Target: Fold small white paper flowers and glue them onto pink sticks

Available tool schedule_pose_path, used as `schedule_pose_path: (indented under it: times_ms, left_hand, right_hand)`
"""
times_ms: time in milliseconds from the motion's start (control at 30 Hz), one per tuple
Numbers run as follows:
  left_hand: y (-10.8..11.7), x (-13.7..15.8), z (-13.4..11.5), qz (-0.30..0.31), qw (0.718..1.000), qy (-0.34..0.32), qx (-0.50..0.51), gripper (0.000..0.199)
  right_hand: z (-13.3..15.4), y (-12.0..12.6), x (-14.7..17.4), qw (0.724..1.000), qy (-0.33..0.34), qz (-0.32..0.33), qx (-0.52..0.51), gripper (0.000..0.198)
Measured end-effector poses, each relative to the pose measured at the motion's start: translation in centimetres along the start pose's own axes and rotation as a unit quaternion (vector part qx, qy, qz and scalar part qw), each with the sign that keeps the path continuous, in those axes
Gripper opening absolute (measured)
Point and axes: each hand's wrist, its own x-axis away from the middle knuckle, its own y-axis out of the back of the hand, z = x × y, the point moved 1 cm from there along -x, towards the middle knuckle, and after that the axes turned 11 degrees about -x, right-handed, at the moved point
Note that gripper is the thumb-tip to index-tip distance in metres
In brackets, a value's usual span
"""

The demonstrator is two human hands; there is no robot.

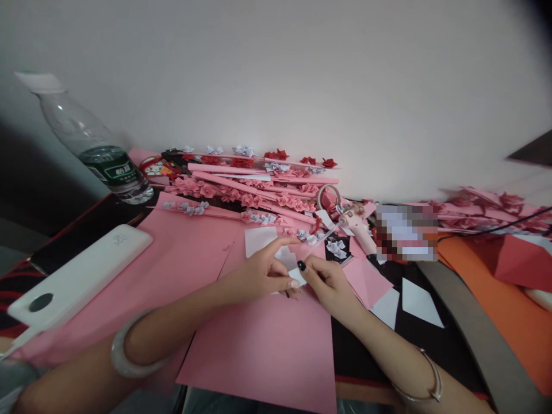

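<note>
Between my two hands is a small piece of white paper, held a little above the pink sheets. My left hand pinches its left side between thumb and fingers, with the index finger stretched forward. On the other side, my right hand grips the paper with thumb and curled fingers. Most of the paper is covered by the fingers, so its folds cannot be made out. Beneath them lies a large pink paper sheet. Close to my right hand are pink paper squares and a white paper square.
Pink paper sticks with folded flowers lie along the wall. A pale pink glue gun and a tape roll sit behind my right hand. At left stand a water bottle and a white power bank; orange paper lies right.
</note>
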Motion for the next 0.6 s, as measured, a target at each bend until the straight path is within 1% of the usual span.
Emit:
schedule_pose_path:
  times_ms: [67,100,167,233,267,367,500,600]
  left_hand:
    - [0.3,-0.22,0.09,-0.035,0.999,-0.013,-0.002,0.053]
    - [0.45,-0.3,0.13,-0.05,0.999,-0.018,-0.007,0.046]
    - [0.72,-0.39,0.16,-0.081,0.996,-0.027,-0.036,0.031]
    - [0.89,-0.37,0.11,-0.103,0.991,-0.035,-0.081,0.021]
    - [0.93,-0.34,0.06,-0.106,0.988,-0.037,-0.103,0.02]
    - [0.88,-0.23,-0.1,-0.097,0.985,-0.039,-0.138,0.02]
    - [0.78,-0.22,-0.17,-0.111,0.982,-0.05,-0.145,0.024]
    - [0.8,-0.29,-0.1,-0.114,0.979,-0.057,-0.157,0.027]
  right_hand:
    - [-0.3,0.1,-0.04,0.999,-0.016,-0.021,-0.024,0.031]
    - [-0.41,0.12,-0.06,0.999,-0.025,-0.021,-0.037,0.032]
    - [-0.55,0.1,-0.09,0.998,-0.033,-0.005,-0.057,0.033]
    - [-0.63,0.05,-0.11,0.998,-0.03,-0.001,-0.056,0.031]
    - [-0.68,0.04,-0.12,0.998,-0.028,-0.011,-0.052,0.027]
    - [-0.84,-0.02,-0.14,0.996,-0.021,-0.059,-0.064,0.004]
    - [-0.97,-0.15,-0.11,0.993,0.005,-0.055,-0.102,0.018]
    - [-1.1,-0.15,-0.09,0.994,0.022,-0.057,-0.092,0.025]
